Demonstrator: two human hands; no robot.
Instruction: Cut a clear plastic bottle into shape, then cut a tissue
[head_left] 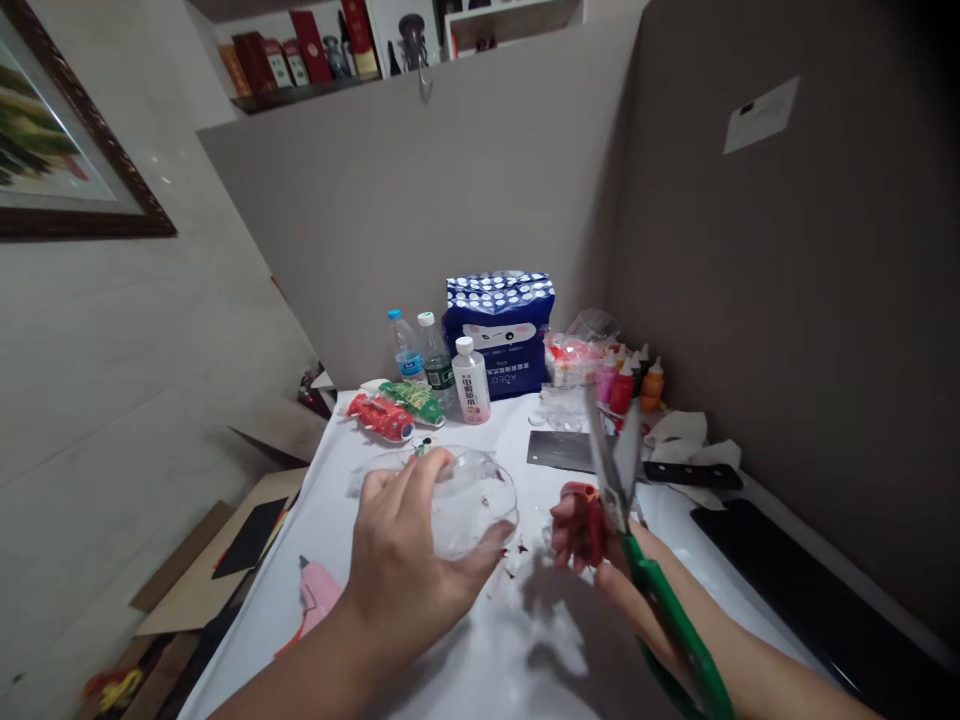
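My left hand grips a clear, round plastic piece like a cut bottle section, thumb low on its rim and fingers over the top. At the right, my right hand has its fingers curled, with green-handled scissors at it. The scissor blades point up and are slightly parted; how the fingers grip the handles is partly hidden. A red handle-like part shows by the fingers, and I cannot tell what it belongs to. Small dark red scraps lie on the white table between the hands.
Red and green fish-like crafts lie behind my left hand, near several bottles and a blue bag. A cleaver lies beyond my right hand, before paint bottles. A pink glue gun rests left.
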